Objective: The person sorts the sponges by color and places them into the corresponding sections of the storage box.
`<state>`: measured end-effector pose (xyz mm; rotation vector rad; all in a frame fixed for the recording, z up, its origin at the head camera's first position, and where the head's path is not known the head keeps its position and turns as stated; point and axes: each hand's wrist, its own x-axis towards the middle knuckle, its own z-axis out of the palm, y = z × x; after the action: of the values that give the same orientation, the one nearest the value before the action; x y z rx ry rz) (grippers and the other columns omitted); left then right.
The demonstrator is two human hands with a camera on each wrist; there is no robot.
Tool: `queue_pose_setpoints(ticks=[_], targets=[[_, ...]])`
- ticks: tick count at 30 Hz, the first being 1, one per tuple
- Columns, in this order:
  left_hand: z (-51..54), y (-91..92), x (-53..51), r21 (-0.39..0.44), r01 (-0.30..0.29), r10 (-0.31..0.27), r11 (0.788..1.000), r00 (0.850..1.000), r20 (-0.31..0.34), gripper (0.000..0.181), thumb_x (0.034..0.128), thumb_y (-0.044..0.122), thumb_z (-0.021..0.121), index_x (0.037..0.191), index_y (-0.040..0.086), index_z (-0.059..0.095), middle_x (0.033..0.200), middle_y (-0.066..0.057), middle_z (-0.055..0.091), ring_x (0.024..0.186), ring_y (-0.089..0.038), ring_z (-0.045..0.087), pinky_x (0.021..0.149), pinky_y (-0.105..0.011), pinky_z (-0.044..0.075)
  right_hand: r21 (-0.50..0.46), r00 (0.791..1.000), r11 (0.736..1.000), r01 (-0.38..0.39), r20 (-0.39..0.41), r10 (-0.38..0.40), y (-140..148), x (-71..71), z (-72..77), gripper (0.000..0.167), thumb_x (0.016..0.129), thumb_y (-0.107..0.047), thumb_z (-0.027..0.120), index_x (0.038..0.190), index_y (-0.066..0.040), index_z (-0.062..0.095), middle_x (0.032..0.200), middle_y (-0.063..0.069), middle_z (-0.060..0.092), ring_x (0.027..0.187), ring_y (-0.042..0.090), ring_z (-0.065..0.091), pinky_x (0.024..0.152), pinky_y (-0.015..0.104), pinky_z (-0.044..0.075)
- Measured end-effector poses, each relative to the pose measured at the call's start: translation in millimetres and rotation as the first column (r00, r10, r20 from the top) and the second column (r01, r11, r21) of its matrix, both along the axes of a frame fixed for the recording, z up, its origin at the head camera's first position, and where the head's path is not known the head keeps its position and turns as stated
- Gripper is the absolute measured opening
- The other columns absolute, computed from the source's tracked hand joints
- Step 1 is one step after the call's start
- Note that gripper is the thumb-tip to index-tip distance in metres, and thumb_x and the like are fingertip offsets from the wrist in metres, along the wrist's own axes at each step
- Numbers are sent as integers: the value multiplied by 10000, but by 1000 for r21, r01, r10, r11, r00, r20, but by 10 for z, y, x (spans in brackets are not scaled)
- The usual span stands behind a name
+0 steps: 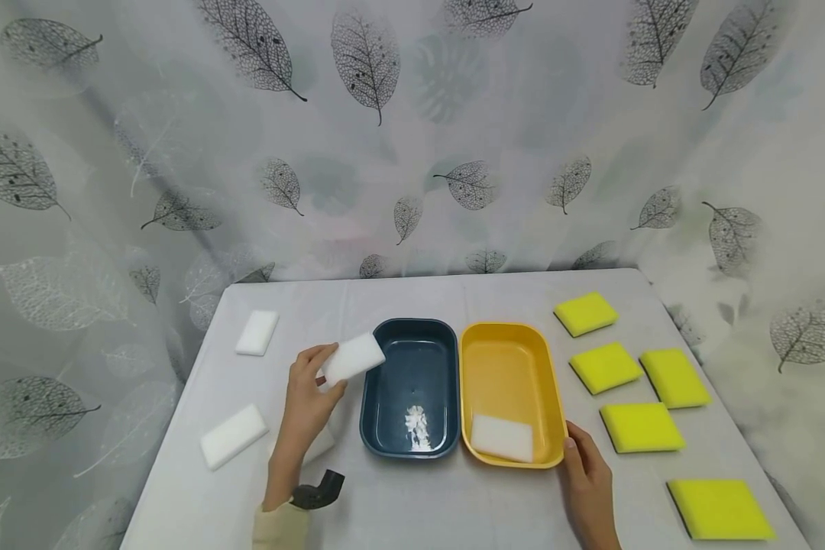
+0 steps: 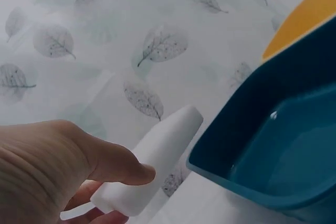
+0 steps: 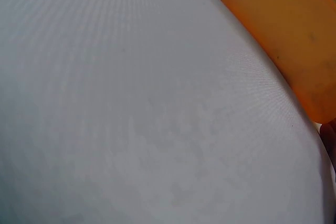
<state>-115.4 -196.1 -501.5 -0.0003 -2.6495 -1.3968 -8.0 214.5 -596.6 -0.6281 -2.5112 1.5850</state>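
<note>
My left hand [image 1: 309, 405] pinches a white sponge block [image 1: 354, 357] between thumb and fingers, at the left rim of the dark blue tray [image 1: 412, 336]. The left wrist view shows the thumb on top of the white sponge [image 2: 157, 153], close to the blue tray's corner [image 2: 231, 182]. At the near right corner of the yellow tray [image 1: 509, 359], my right hand [image 1: 587, 477] holds the rim. A white sponge [image 1: 502, 438] lies inside that tray, at its near end. In the right wrist view, only fingertips [image 3: 329, 134] show beside the yellow tray [image 3: 294, 35].
Two white sponges, one farther [image 1: 257, 333] and one nearer [image 1: 234, 436], lie on the left; another [image 1: 319, 445] is partly behind the left forearm. Several yellow sponges with dark undersides, one nearest [image 1: 720, 509], lie on the right. A leaf-print curtain [image 1: 412, 153] hangs behind the white table [image 1: 412, 512].
</note>
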Motion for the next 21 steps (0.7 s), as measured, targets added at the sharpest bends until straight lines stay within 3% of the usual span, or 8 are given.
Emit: queue_pose_setpoints(ticks=[12, 21], targets=[[73, 155, -35, -24, 65, -65, 998, 998, 13, 660, 843, -27, 821, 1455, 28, 580, 1481, -189, 501, 1378, -377, 485, 1023, -530, 580, -7, 1000, 1000, -10, 10, 10, -1, 1, -4, 566, 1110, -496, 400, 1513, -113, 508, 1503, 106, 578, 1137, -204, 446, 910, -68, 350], [69, 352, -62, -9, 136, -136, 991, 990, -23, 677, 836, -7, 840, 1458, 43, 577, 1457, -162, 519, 1342, -349, 547, 1011, -473, 596, -10, 1000, 1000, -5, 6, 5, -2, -5, -13, 567, 1111, -493, 401, 1512, -106, 506, 1500, 111, 577, 1128, -200, 455, 904, -67, 360]])
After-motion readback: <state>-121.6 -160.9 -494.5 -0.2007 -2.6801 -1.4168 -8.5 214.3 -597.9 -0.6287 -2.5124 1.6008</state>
